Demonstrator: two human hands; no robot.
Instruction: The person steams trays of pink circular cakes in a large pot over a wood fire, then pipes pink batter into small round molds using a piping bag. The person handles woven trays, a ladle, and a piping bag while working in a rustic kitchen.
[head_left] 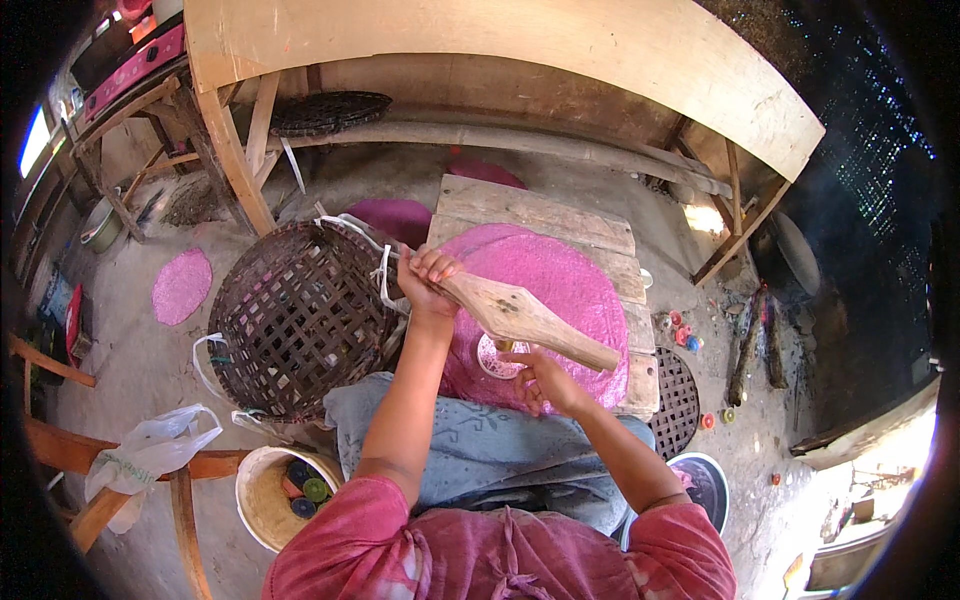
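Observation:
My left hand point(430, 280) is closed round the narrow end of a rough wooden beater point(530, 322), which slants down to the right. It hangs over a large, round pink sheet point(570, 280) with a bumpy, shiny surface. Below the beater, a small white-rimmed ring point(498, 368) with pinkish speckles inside rests on the sheet. My right hand point(545, 385) is at the ring's right side, its fingers apart and the index finger reaching toward a small yellowish piece at the ring. The beater partly hides that spot.
A low plank table point(545, 207) bears the sheet. At left stand a dark woven basket point(300, 310) with white straps and a bucket point(262, 500) holding several round, coloured pieces. A long wooden bench point(480, 30) spans the back. Charred logs point(757, 345) lie at right.

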